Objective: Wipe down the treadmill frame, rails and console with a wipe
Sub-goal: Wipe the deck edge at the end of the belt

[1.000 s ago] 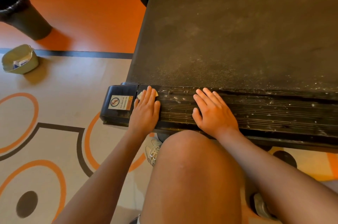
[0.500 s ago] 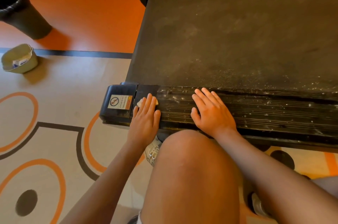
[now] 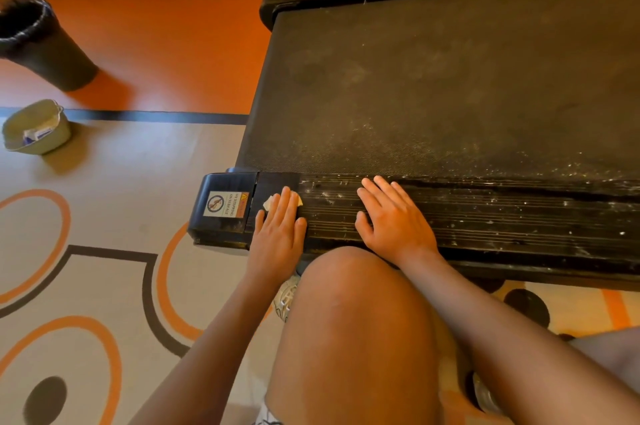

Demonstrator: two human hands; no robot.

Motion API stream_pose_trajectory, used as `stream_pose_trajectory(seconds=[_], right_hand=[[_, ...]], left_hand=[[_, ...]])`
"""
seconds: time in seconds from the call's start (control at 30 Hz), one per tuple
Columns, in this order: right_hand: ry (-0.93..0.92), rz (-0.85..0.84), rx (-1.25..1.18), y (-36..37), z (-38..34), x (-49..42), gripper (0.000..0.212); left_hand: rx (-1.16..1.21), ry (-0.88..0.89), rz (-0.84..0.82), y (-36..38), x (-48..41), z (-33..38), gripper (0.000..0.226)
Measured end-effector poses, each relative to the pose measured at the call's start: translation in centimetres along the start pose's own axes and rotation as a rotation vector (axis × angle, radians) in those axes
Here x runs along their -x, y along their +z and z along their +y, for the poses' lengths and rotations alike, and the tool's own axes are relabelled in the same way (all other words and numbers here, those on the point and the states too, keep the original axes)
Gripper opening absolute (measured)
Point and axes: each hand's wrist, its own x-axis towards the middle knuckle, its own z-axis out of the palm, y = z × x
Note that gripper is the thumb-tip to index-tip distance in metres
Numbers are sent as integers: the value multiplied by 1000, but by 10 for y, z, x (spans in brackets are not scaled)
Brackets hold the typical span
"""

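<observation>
A black treadmill lies across the upper right, with its dusty belt and a ribbed near side rail speckled with white dust. My left hand presses flat on a small whitish wipe at the rail's left end, beside the end cap with its warning sticker. Only the wipe's far edge shows past my fingertips. My right hand rests flat on the rail, fingers straight, a hand's width to the right. My bare knee sits just below both hands.
A black bin with a liner stands at the far left on the orange floor. Nearer, a pale green bucket holds a packet. The patterned floor spreads left of the treadmill. A shoe shows under my knee.
My left hand with the wipe has slid slightly towards me along the rail's left end. My right hand has barely moved.
</observation>
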Motion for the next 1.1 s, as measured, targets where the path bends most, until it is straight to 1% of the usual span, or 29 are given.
stream_pose_trajectory(seconds=[0.13,0.2,0.33,0.47,0.53,0.6,0.7,0.83,0.9,1.1], right_hand=[[-9,8,-2,0,0,1,58],[-7,9,-4,1,0,1,58],[-3,7,-1,1,0,0,56],[5,-1,-1,0,0,0,54],[11,-3,-5,-1,-1,0,55],[10,-6,-18,-2,-1,1,56],[9,0,-23,-1,-1,1,56],[1,12,-22,1,0,1,55],[0,14,-18,0,1,1,56],[5,5,-25,0,0,1,59]], left_hand=[[78,-2,2,6,29,2,72],[89,-18,5,5,27,5,71],[33,-29,-7,-6,-6,12,56],[18,-17,-55,-18,-47,16,57],[2,0,-75,-20,-54,13,58],[-11,27,-80,-20,-46,8,58],[-10,54,-45,-15,-10,-1,58],[8,43,-20,-6,30,-5,58],[-11,41,-28,-10,21,-5,56],[-30,14,-88,-25,-49,9,58]])
